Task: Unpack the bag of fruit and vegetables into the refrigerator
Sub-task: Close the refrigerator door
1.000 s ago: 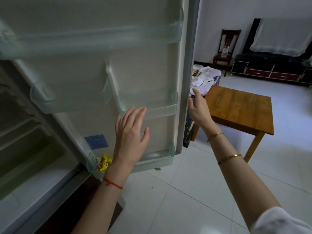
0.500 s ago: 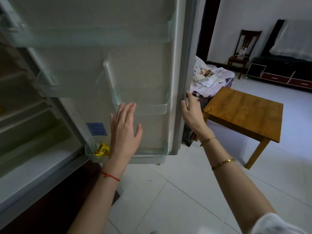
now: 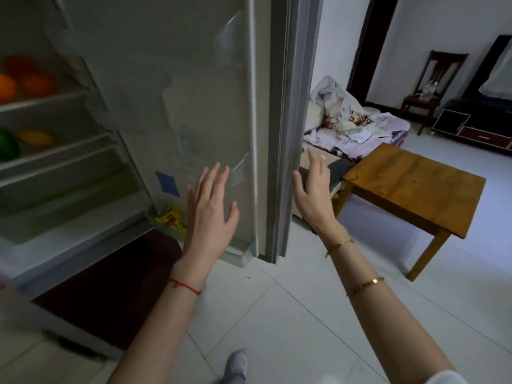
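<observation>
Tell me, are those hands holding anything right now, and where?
Nothing is held. The left hand is spread open before the refrigerator door; the right hand is open at the door's outer edge, fingers uncurled.

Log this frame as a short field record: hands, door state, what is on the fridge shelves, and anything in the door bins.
left hand: open, fingers spread, in front of the door's inner face
right hand: open, at the door's outer edge
refrigerator door: open
upper shelf: orange fruits
next shelf down: green fruit, yellow fruit
bottom door bin: yellow packets
bag: not in view
</observation>
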Motion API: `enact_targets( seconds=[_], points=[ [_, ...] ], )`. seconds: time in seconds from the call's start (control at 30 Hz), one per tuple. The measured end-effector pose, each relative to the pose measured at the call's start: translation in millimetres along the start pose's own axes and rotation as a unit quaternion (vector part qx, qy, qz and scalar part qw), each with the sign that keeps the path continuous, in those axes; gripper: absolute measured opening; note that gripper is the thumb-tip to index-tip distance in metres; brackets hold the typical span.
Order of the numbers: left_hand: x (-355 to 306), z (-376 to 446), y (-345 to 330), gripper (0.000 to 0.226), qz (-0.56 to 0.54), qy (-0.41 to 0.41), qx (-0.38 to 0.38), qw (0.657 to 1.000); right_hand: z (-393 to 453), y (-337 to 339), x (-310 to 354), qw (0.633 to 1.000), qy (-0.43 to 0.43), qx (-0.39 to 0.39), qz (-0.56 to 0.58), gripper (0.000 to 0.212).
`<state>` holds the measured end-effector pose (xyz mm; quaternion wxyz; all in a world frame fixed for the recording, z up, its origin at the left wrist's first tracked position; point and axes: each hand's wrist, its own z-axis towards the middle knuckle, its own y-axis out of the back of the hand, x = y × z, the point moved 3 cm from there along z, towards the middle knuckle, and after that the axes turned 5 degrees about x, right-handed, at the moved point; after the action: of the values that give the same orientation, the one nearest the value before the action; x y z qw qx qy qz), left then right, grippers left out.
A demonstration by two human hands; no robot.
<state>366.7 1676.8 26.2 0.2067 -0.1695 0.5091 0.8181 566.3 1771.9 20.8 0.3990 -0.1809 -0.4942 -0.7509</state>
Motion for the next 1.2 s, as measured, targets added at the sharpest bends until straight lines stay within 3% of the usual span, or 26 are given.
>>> enact_targets(
  seconds=[0.13, 0.37, 0.6, 0.83, 1.2],
  points=[
    [-2, -28, 13, 0.066, 0.007, 0.029, -0.012, 0.999, -16, -7, 13, 0.999, 0.025, 0.021, 0.016, 0.057],
    [6, -70, 33, 0.069, 0.007, 0.067, -0.041, 0.997, -49, -21, 37, 0.992, 0.091, -0.039, 0.081, 0.037],
    [30, -107, 54, 0.074, -0.023, 0.114, -0.079, 0.990, -73, -33, 70, 0.966, 0.247, -0.067, 0.046, 0.025],
    [63, -138, 81, 0.066, -0.015, 0.158, -0.110, 0.981, -95, -77, 113, 0.930, 0.362, -0.004, 0.059, 0.057],
    [123, -198, 137, 0.067, -0.031, 0.172, -0.081, 0.981, -141, -168, 210, 0.918, 0.379, 0.074, 0.090, 0.057]
  ],
)
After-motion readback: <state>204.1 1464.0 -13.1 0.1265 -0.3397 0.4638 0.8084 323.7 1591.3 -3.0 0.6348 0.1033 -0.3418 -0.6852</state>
